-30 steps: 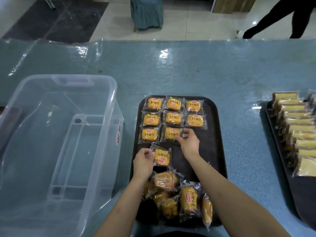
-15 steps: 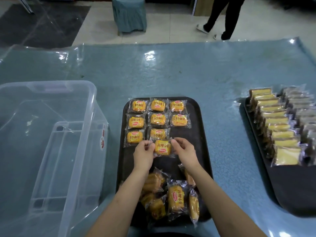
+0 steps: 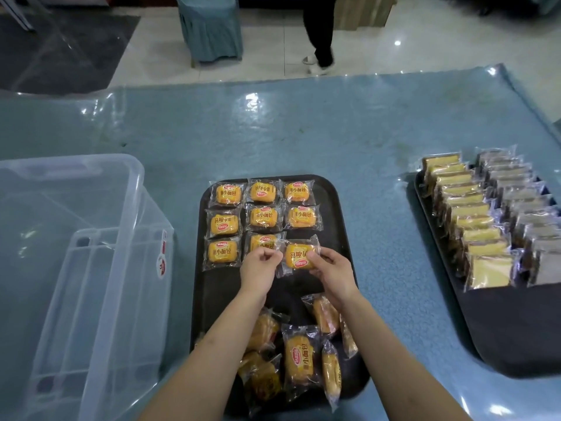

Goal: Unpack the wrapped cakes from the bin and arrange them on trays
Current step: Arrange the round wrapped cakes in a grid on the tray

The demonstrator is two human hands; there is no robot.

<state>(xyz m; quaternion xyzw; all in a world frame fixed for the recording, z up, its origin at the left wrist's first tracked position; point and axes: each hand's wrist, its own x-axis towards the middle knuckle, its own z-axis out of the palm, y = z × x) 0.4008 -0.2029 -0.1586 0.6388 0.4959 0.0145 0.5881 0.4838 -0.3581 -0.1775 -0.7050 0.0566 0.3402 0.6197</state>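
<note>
A black tray (image 3: 334,214) lies in the middle of the table with small yellow wrapped cakes (image 3: 263,216) set in rows of three at its far end. Both hands hold one more wrapped cake (image 3: 298,256) at the right end of the third row. My left hand (image 3: 257,268) pinches its left wrapper edge and my right hand (image 3: 331,268) grips its right side. A loose heap of wrapped cakes (image 3: 299,358) lies at the tray's near end, between my forearms. The clear plastic bin (image 3: 91,268) stands at the left and looks empty.
A second dark tray (image 3: 516,329) at the right holds two rows of wrapped cake slices (image 3: 473,226). A glossy blue cover lies over the table (image 3: 303,132). Beyond the far edge a person's legs (image 3: 320,31) and a covered chair (image 3: 209,28) stand on the tiled floor.
The cake went from my left hand alone to both hands and moved right, to the right end of the third row. The person behind the table walked left.
</note>
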